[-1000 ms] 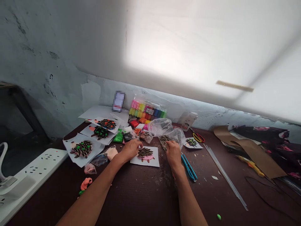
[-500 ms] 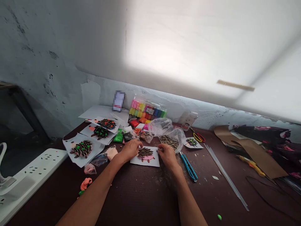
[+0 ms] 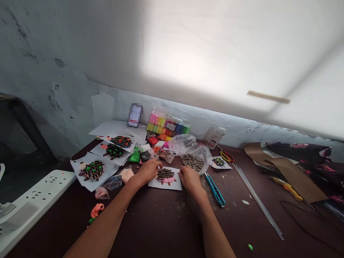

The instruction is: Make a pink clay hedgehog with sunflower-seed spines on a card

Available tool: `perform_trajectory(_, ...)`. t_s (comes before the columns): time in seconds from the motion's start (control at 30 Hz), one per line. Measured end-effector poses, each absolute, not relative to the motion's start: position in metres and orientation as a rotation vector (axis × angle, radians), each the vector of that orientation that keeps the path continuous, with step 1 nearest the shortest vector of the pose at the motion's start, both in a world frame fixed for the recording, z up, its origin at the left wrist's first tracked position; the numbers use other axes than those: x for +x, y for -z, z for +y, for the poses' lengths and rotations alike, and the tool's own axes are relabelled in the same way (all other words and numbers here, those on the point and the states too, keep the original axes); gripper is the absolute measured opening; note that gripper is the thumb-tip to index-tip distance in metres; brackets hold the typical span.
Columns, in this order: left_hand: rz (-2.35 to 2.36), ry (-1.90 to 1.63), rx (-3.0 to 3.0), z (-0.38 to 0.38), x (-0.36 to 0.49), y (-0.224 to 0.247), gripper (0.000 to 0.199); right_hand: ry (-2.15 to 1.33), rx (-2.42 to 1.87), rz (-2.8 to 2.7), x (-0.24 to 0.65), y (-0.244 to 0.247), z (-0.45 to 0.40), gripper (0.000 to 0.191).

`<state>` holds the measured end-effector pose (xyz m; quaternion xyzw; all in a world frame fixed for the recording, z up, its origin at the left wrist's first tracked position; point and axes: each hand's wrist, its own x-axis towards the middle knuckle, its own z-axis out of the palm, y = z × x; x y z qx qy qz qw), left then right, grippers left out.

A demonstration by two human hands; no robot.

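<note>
A white paper card (image 3: pixel 173 185) lies on the table before me, bearing a hedgehog picture (image 3: pixel 165 175) with a pink clay body and dark striped seeds as spines. At the card's left edge, my left hand (image 3: pixel 147 171) has its fingers closed on the paper, covering part of the picture's left side. My right hand (image 3: pixel 190 178) pinches at the right edge, its fingertips partly hidden. Just beyond the right hand, striped seeds (image 3: pixel 192 163) sit in an open clear plastic bag (image 3: pixel 205 157). A blue utility knife (image 3: pixel 215 190) is right of that hand.
Finished-looking hedgehog cards (image 3: pixel 92 170) overlap at left, near clay packets (image 3: pixel 135 156). A clay set (image 3: pixel 169 125), phone (image 3: pixel 135 115) and cup (image 3: pixel 216 138) stand by the wall. Scissors (image 3: pixel 227 156), clear sticks (image 3: pixel 259 202) and cardboard (image 3: pixel 298 179) lie right; a power strip (image 3: pixel 34 204) is left.
The view has shifted very slightly. Both hands stay at the card's two edges, with the right fingers drawn in a little.
</note>
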<state>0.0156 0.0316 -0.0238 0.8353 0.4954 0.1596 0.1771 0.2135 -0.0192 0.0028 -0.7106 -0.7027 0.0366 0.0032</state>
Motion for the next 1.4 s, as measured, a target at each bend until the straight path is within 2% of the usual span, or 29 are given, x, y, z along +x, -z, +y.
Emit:
perform_trajectory(0.13, 1.396, -0.476, 2.369, 0.033, 0.016, 0.026, 0.029, -0.044, -2.232, -2.249, 0.212, 0.003, -0.019, 0.020)
perform_trajectory(0.37, 1.393, -0.495, 2.367, 0.033, 0.015, 0.027, 0.027, -0.127, -2.232, -2.147, 0.215, 0.003, -0.014, 0.023)
perform_trajectory(0.63, 1.399, -0.464, 2.358, 0.032, 0.015, 0.025, 0.028, -0.405, -1.956, -2.001, 0.223, -0.005, -0.015, 0.011)
perform_trajectory(0.8, 1.387, -0.458, 2.355, 0.032, 0.015, 0.023, 0.028, -0.492, -1.871, -1.981, 0.226, -0.005, -0.016, 0.015)
perform_trajectory(1.4, 1.407, -0.453, 2.356, 0.030, 0.016, 0.021, 0.029, -0.428, -2.006, -2.046, 0.215, -0.004, -0.016, 0.014)
